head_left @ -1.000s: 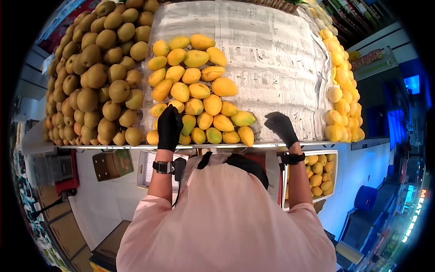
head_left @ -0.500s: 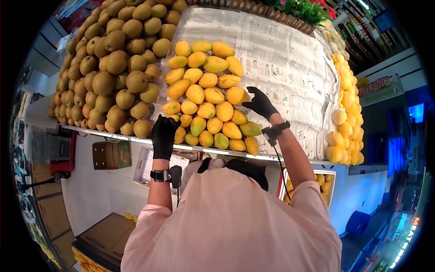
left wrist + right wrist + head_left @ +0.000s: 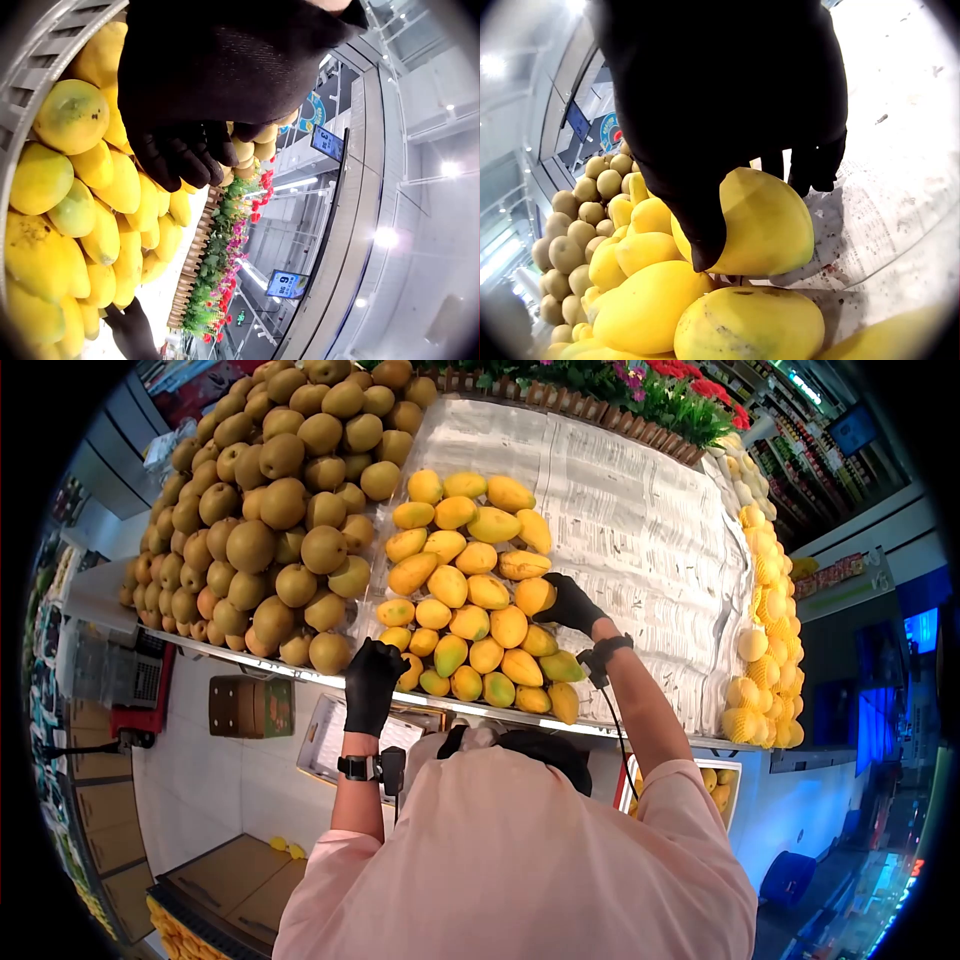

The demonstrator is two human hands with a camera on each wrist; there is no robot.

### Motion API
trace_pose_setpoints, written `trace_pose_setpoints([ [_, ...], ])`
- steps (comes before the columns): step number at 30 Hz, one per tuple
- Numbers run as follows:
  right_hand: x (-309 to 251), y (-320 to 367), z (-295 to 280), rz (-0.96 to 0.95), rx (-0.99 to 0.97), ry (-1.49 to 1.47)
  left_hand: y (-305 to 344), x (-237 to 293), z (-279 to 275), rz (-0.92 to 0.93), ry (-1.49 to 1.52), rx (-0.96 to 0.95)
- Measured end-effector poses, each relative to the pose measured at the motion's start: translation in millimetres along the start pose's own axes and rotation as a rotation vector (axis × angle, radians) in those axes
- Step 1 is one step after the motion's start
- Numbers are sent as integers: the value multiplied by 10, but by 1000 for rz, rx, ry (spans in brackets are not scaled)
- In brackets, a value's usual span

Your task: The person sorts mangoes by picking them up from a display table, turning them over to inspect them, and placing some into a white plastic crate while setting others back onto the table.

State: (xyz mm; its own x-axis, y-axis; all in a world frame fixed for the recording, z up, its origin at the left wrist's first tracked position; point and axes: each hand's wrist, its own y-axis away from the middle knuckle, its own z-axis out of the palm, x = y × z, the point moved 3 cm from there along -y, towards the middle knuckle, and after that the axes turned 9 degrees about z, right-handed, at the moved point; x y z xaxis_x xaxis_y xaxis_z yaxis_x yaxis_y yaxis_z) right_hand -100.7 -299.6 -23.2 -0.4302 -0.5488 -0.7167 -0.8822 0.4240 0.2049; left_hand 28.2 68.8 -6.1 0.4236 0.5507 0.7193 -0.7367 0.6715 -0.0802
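Right hand [image 3: 572, 606] had closed onto a mid-frame mango [image 3: 533, 595], seemingly adjusting it, release due next; left hand [image 3: 373, 682], loosely curled, looked empty.

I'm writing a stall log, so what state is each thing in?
Right hand: gripping a mango
Left hand: fingers bent, hold unclear
Other mangoes: laid close together, some greenish
Paper: spread out, wrinkled, flecked
Brown fruit: heaped
Netted fruit: heaped
Flowers: in bloom
Price screens: lit

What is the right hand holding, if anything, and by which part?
A mango: the right hand grips its sides, thumb on one, the fingers partly hidden behind it.
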Motion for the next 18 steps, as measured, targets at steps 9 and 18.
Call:
trace_pose_setpoints([
  [9,292,-29,159,30,118,105,-75,-41,-44,-6,13,-69],
  [18,-162,421,-170,81,227,4,-68,-258,107,-91,-225,13],
])
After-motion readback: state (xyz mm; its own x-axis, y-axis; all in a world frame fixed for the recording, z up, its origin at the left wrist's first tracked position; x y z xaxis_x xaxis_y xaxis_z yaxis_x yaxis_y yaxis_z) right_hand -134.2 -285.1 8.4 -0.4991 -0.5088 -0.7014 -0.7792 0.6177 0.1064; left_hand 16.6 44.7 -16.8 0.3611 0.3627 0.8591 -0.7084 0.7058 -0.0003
